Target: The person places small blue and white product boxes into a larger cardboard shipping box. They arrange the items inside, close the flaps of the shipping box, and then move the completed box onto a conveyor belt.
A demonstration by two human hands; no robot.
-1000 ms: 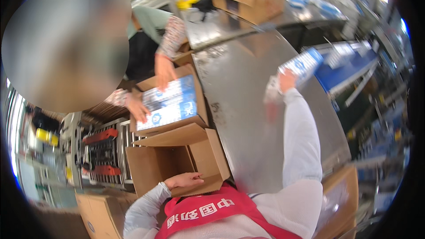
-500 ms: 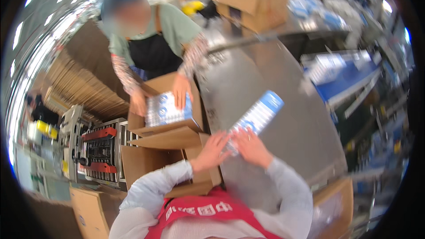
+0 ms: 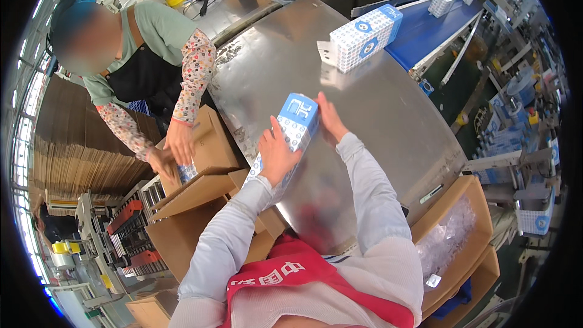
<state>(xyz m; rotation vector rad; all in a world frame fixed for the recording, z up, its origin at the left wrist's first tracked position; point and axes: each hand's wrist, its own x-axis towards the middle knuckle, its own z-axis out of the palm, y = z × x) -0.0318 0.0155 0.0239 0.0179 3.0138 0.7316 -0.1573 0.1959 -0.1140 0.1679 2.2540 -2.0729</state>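
A long white carton (image 3: pixel 296 123) with blue patterning and a blue end lies slantwise on the metal table, near its left side. My left hand (image 3: pixel 277 152) lies across the carton, fingers on one side and thumb on the other. My right hand (image 3: pixel 330 121) is beside the carton's far end, its fingers stretched out and close against the side. Farther off on the table rests a cluster of similar white-and-blue cartons (image 3: pixel 364 39), with a white flap sticking out at the left end.
At left, a co-worker's hands (image 3: pixel 176 149) reach into a cardboard box (image 3: pixel 212 140). Nearer me stands another open cardboard box (image 3: pixel 182 225). A blue conveyor belt (image 3: pixel 419 30) carries small cartons beyond the metal table (image 3: pixel 388 146). At right, a cardboard box (image 3: pixel 483 212) holds clear plastic.
The view has swung to the right. My hands and the carton now lie farther up the table's left side, and my right hand has moved from the carton's near end to its far end.
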